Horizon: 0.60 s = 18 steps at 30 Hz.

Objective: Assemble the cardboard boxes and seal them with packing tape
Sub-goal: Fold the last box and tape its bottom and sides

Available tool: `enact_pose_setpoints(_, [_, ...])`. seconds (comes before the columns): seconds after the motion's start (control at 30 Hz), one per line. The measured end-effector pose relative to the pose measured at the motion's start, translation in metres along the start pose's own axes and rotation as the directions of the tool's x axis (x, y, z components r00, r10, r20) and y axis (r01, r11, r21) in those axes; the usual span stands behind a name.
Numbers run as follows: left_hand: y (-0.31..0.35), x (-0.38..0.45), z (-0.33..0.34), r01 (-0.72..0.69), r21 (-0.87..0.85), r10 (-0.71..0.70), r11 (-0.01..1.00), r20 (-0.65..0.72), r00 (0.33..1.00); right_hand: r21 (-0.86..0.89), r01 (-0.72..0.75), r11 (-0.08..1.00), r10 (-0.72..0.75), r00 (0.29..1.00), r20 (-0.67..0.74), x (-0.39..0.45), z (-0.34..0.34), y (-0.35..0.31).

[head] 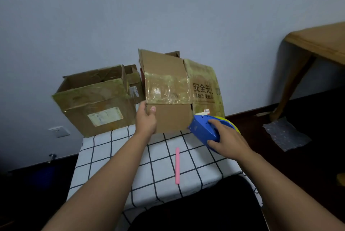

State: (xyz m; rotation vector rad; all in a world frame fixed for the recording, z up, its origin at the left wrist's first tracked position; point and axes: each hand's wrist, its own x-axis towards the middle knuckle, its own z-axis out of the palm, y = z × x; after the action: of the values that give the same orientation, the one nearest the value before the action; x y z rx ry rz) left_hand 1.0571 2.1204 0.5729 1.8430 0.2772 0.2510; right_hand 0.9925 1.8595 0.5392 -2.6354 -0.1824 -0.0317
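Observation:
A cardboard box [168, 85] with glossy tape across its front and black printed characters on its right side stands at the far edge of the table. My left hand [146, 118] grips the left edge of its lower front flap, thumb on the face. My right hand [226, 137] holds a blue tape dispenser [203, 129] with a yellow roll, its nose touching the flap's lower right corner. A second, open-topped cardboard box [95, 100] with a white label sits to the left.
A pink stick [177, 165] lies on the white table with black grid lines [115, 156]. A smaller box [133, 81] stands behind, against the wall. A wooden table [317, 44] and a bubble-wrap sheet [285, 133] are at the right on the dark floor.

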Motion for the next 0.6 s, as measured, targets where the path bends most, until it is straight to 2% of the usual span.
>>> enact_pose_setpoints(0.13, [0.025,-0.002,-0.023,-0.097,-0.04,0.092,0.994,-0.107,0.99,-0.032,0.019,0.999,-0.018,0.999,0.03,-0.001,-0.009,-0.009])
enact_pose_setpoints(0.27, [0.044,-0.005,-0.052,-0.19,-0.014,0.183,0.982,-0.213,0.96,-0.075,0.043,0.996,-0.033,0.992,0.118,-0.001,-0.003,-0.024])
enact_pose_setpoints(0.43, [0.052,-0.02,-0.09,-0.262,-0.035,0.236,0.965,-0.333,0.913,-0.147,0.032,0.989,-0.003,0.981,0.195,0.003,0.036,-0.039])
enact_pose_setpoints(0.6, [0.046,-0.049,-0.136,-0.314,-0.025,0.272,0.949,-0.437,0.857,-0.195,-0.013,0.981,0.047,0.983,0.175,0.011,0.073,-0.047])
